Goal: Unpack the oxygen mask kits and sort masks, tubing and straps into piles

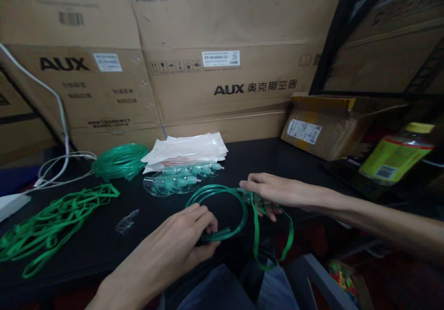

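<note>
My left hand (189,229) is closed round the near side of a loop of clear green tubing (244,210), whose cut end shows inside the loop. At the loop's right side my right hand (267,189) bends its fingers over a clear green-tinted mask, mostly hidden beneath them. From it a green elastic strap (256,238) hangs over the table's front edge. Beyond the loop lie several clear green masks (169,184) in rows, in front of a stack of white packets (190,149).
A larger tubing coil (120,160) lies behind a heap of green straps (65,213) at left. Small clear pieces (127,221) lie nearby. At right stand an opened carton (322,130) and a bottle with a yellow-green label (395,157). Large cartons (236,28) form the back wall.
</note>
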`<act>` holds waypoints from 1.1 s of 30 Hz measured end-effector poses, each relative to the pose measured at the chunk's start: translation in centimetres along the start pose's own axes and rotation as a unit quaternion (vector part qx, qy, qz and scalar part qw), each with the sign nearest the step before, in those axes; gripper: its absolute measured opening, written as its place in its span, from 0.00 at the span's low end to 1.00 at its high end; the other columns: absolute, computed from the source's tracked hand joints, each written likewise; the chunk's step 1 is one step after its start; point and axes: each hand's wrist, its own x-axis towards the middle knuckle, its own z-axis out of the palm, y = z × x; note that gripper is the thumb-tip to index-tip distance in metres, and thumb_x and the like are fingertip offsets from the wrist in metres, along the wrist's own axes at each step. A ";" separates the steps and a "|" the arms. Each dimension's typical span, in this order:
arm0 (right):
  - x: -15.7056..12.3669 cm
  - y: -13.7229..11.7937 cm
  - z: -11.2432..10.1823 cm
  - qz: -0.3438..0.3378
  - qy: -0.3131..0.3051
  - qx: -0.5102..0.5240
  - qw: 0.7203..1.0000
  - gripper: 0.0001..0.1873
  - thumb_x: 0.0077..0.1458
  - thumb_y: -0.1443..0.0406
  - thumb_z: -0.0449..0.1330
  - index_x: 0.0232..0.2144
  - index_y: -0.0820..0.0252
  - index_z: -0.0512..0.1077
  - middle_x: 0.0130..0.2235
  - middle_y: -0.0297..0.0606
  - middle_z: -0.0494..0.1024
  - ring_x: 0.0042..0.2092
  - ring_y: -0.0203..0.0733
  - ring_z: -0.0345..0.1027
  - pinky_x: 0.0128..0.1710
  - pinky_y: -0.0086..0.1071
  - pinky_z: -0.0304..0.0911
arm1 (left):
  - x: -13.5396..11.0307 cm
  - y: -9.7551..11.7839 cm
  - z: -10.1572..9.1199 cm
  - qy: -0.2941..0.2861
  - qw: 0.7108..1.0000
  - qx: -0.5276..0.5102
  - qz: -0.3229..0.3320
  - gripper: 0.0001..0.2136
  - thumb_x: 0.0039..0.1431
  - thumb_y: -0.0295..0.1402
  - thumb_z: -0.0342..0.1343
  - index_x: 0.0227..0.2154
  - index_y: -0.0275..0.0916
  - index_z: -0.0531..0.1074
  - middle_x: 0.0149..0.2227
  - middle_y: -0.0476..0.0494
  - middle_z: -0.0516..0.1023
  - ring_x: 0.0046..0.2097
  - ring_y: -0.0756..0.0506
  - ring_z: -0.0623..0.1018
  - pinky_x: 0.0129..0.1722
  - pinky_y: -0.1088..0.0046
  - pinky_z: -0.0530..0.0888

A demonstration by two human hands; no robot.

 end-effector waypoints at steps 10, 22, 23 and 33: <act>-2.4 0.9 1.6 0.021 -0.013 0.426 0.904 0.23 0.60 0.46 0.61 0.39 0.61 0.73 0.35 0.38 0.79 0.36 0.42 0.76 0.40 0.39 0.74 | 2.4 2.3 2.9 0.206 0.978 -0.001 -0.019 0.03 0.62 0.29 0.61 0.34 0.42 0.73 0.31 0.50 0.78 0.34 0.45 0.78 0.33 0.71 0.73; -3.5 1.5 2.8 -0.015 0.053 0.582 0.811 0.09 0.57 0.62 0.69 0.37 0.61 0.78 0.37 0.41 0.83 0.41 0.45 0.79 0.42 0.37 0.76 | 5.5 5.8 4.5 0.219 0.974 -0.020 -0.046 0.04 0.58 0.29 0.64 0.35 0.41 0.75 0.34 0.47 0.78 0.36 0.42 0.79 0.35 0.65 0.77; -3.6 1.5 2.8 -0.013 0.072 0.578 0.813 0.09 0.56 0.62 0.69 0.37 0.61 0.79 0.38 0.42 0.83 0.41 0.45 0.79 0.41 0.36 0.76 | 5.4 5.9 4.4 0.214 0.975 -0.036 -0.040 0.05 0.58 0.29 0.64 0.37 0.41 0.76 0.36 0.47 0.78 0.37 0.43 0.79 0.35 0.66 0.78; -5.0 -0.1 2.9 -0.085 0.146 0.598 0.784 0.14 0.55 0.61 0.70 0.42 0.63 0.80 0.40 0.39 0.82 0.34 0.37 0.76 0.35 0.32 0.78 | 1.0 4.9 3.7 0.416 0.889 -0.040 0.186 0.08 0.57 0.19 0.59 0.36 0.37 0.73 0.39 0.43 0.78 0.48 0.45 0.78 0.51 0.72 0.76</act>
